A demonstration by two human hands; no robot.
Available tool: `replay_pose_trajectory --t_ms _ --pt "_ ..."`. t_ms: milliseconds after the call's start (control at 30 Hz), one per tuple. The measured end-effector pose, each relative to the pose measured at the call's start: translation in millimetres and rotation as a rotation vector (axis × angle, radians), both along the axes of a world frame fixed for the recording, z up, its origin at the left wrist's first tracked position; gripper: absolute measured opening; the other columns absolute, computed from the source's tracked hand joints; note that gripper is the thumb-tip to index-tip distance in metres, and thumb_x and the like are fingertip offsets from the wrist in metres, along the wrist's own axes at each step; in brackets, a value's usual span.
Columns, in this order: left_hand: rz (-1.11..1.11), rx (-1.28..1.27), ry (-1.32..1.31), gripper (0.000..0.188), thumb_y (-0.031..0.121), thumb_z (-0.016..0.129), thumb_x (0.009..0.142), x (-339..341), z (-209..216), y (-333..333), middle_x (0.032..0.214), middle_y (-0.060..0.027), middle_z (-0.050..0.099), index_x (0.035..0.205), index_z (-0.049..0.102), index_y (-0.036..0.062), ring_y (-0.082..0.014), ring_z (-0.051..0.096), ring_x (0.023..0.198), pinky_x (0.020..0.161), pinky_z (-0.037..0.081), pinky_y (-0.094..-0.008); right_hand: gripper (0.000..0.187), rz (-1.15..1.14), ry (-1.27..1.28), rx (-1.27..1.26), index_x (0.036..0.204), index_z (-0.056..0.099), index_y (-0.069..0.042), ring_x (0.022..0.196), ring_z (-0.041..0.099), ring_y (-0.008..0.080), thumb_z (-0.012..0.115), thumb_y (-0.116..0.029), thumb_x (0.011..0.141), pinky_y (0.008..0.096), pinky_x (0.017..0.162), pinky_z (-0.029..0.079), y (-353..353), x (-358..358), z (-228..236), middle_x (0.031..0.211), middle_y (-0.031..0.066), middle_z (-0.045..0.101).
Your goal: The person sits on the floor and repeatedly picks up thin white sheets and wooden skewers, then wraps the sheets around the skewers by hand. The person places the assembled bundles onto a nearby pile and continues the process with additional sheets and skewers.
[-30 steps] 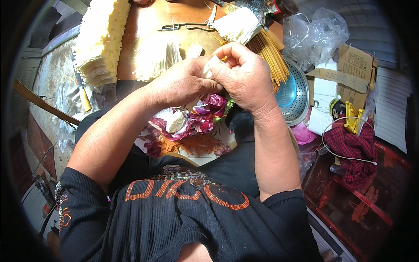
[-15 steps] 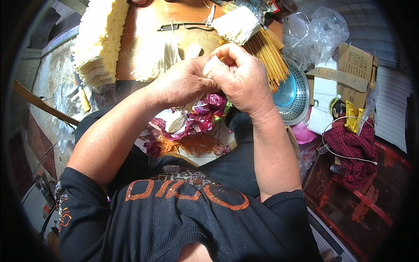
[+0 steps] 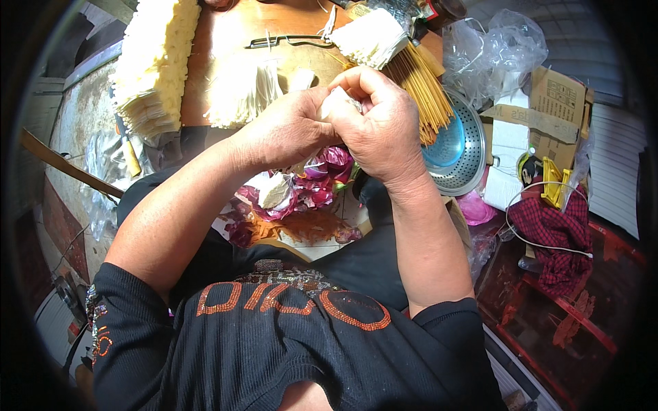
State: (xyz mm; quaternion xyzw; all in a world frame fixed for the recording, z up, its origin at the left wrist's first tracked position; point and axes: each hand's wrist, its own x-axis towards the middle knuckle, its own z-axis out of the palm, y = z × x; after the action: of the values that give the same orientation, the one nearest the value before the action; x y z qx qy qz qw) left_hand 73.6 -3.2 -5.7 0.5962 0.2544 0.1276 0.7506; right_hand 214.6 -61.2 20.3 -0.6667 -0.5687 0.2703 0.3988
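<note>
Both hands meet above the near edge of the board, fingers bent inward. A small pale, thin-looking piece [image 3: 334,105] is pinched between them; its far side is hidden by the fingers. My left hand [image 3: 286,129] grips it from the left, my right hand [image 3: 385,127] from the right with its index finger curled over. Just beyond my left hand lies a fan of white thin strips [image 3: 243,92]. Past my right hand, a bundle of wooden skewers [image 3: 421,96] rests beside a pile of white strips [image 3: 370,40].
A long cream-coloured stack [image 3: 154,68] stands on the wooden board [image 3: 219,27], near a dark peeler-like tool [image 3: 291,42]. Purple and white peelings [image 3: 301,192] lie below my hands. At right are a metal colander [image 3: 469,154], blue bowl [image 3: 447,147], clear plastic bags [image 3: 497,51] and cardboard [image 3: 555,109].
Both hands stay at almost the same place, still closed on the pale piece. My right hand has shifted very slightly up and left.
</note>
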Motion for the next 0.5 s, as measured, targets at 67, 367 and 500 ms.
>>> replay_pose_trajectory --t_ms 67,367,500 --pt "0.021 0.029 -0.018 0.028 0.015 0.063 0.090 0.9 -1.3 -1.4 0.094 -0.0062 0.067 0.113 0.059 -0.0002 -0.0097 0.060 0.087 0.078 0.050 -0.0270 0.011 0.000 0.009 0.004 0.084 0.065 -0.002 0.063 0.054 0.0069 0.064 -0.013 0.080 0.0228 0.059 0.046 0.2 -1.1 1.9 0.069 0.0009 0.061" --pt "0.006 0.051 0.031 0.028 0.019 0.063 0.091 0.7 -10.7 -1.8 0.091 -0.0057 0.068 0.113 0.060 0.0022 -0.0094 0.061 0.086 0.079 0.050 -0.0275 0.011 0.021 0.023 -0.004 0.084 0.067 -0.002 0.061 0.056 0.0070 0.063 -0.010 0.078 0.0233 0.057 0.046 -0.6 -0.3 0.5 0.068 0.0019 0.061" --pt "0.037 0.054 0.049 0.027 0.019 0.063 0.090 1.2 -5.1 -3.7 0.090 -0.0062 0.068 0.111 0.061 0.0025 -0.0102 0.062 0.085 0.078 0.050 -0.0279 0.011 0.031 0.004 -0.008 0.084 0.067 -0.002 0.061 0.056 0.0069 0.063 -0.009 0.077 0.0229 0.056 0.046 -0.8 0.3 1.8 0.068 0.0022 0.061"
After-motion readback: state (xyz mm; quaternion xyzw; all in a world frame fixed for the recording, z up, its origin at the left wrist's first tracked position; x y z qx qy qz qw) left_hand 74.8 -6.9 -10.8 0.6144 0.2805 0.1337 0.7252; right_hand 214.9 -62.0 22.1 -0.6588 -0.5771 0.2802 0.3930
